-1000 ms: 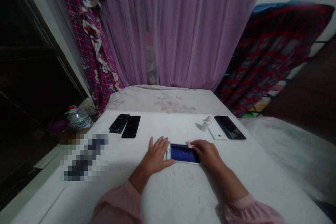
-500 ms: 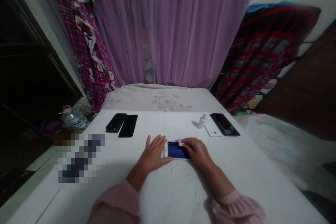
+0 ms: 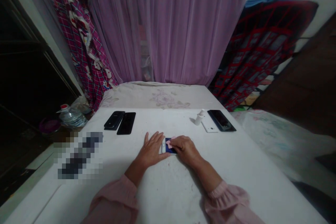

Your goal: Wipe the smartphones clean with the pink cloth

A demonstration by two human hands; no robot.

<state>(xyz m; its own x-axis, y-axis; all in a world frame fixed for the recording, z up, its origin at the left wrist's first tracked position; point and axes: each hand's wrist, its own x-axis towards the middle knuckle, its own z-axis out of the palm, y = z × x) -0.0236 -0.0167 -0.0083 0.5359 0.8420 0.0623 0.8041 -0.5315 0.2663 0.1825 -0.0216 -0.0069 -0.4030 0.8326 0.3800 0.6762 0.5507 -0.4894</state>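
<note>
A white smartphone (image 3: 163, 147) with a dark blue screen lies flat and sideways on the white table. My left hand (image 3: 151, 151) grips its left end, thumb along the near edge and fingers by the far edge. Pinched in the fingers of my right hand (image 3: 187, 149) is a small pink cloth (image 3: 169, 143), pressed on the screen near the middle. The right part of the phone is hidden under my right hand.
Beyond my hands on the right stand a white spray bottle (image 3: 200, 117), a white phone (image 3: 210, 125) and a dark phone (image 3: 222, 120). Two dark phones (image 3: 114, 120) (image 3: 126, 123) lie at the far left. A pixelated dark patch (image 3: 80, 155) covers something at the left edge.
My right hand has slid the pink cloth leftward across the screen, closer to my left hand. My left hand keeps its hold on the phone. The whole view has shifted slightly.
</note>
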